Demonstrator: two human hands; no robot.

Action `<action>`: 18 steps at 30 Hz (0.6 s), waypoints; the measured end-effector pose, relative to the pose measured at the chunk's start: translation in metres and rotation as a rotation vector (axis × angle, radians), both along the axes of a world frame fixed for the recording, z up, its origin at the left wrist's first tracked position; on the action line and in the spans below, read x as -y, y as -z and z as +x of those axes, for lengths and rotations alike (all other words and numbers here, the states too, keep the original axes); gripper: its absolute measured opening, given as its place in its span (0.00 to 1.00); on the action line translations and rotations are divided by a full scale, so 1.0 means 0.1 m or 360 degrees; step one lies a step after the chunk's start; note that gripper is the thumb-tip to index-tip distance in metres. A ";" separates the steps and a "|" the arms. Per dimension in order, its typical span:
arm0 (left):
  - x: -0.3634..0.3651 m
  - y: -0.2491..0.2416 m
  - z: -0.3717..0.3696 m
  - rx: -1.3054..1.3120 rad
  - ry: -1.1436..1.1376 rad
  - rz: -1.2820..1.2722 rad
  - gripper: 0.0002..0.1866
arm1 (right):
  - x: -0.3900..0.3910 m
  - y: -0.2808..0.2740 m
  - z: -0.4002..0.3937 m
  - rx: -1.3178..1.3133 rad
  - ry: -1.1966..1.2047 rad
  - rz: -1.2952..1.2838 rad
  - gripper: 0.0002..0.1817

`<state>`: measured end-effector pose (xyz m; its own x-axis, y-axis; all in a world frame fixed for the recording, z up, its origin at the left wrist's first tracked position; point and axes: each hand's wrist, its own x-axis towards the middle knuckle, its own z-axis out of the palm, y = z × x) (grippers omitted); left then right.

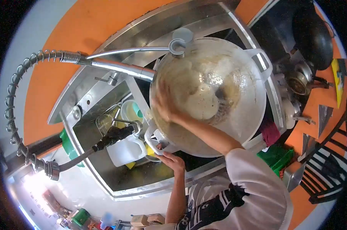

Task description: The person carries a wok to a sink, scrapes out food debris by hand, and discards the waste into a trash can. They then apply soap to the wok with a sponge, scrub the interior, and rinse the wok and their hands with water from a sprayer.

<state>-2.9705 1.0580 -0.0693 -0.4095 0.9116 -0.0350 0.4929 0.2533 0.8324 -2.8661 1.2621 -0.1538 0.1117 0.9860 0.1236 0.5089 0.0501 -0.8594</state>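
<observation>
A large two-handled metal wok (250, 103) lies across the sink, its inside wet and streaked, with cloudy brownish liquid (204, 103) in the bottom. My left hand (173, 161) is closed on the loop handle (149, 138) at the wok's lower left. Inside the wok, my right hand (164, 103) is against the left wall. Motion smears its fingers, and whether anything is under them is hidden. The opposite loop handle (266, 65) stands out at the upper right.
A spring-hose faucet (119, 69) reaches over the wok's left rim. Its spray hose (108, 140) hangs above the sink basin (100, 168), which holds a white jug (125, 151) and several containers. A dark pan (311, 38), a burgundy cloth (269, 132) and a green crate (279, 159) are on the right.
</observation>
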 end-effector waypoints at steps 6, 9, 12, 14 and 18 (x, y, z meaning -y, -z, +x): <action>0.10 0.18 -0.10 -0.0001 -0.0026 -0.0098 0.34 | 0.32 0.10 0.48 0.0283 -0.0929 0.0258 0.35; 0.08 0.15 -0.10 -0.0038 0.0002 -0.0191 0.39 | -0.59 0.56 1.03 0.0216 -0.0851 0.0384 0.35; 0.08 0.13 -0.09 -0.0054 -0.0006 -0.0207 0.40 | -0.72 0.07 2.04 0.1487 -0.0442 0.0407 0.34; 0.05 0.21 -0.06 -0.0193 -0.0069 0.0014 0.24 | -0.39 0.00 2.70 0.1634 -0.0435 0.0205 0.33; -0.02 0.09 -0.01 -0.0149 -0.0084 -0.0020 0.24 | 0.52 0.00 3.00 0.1815 0.0004 -0.0219 0.36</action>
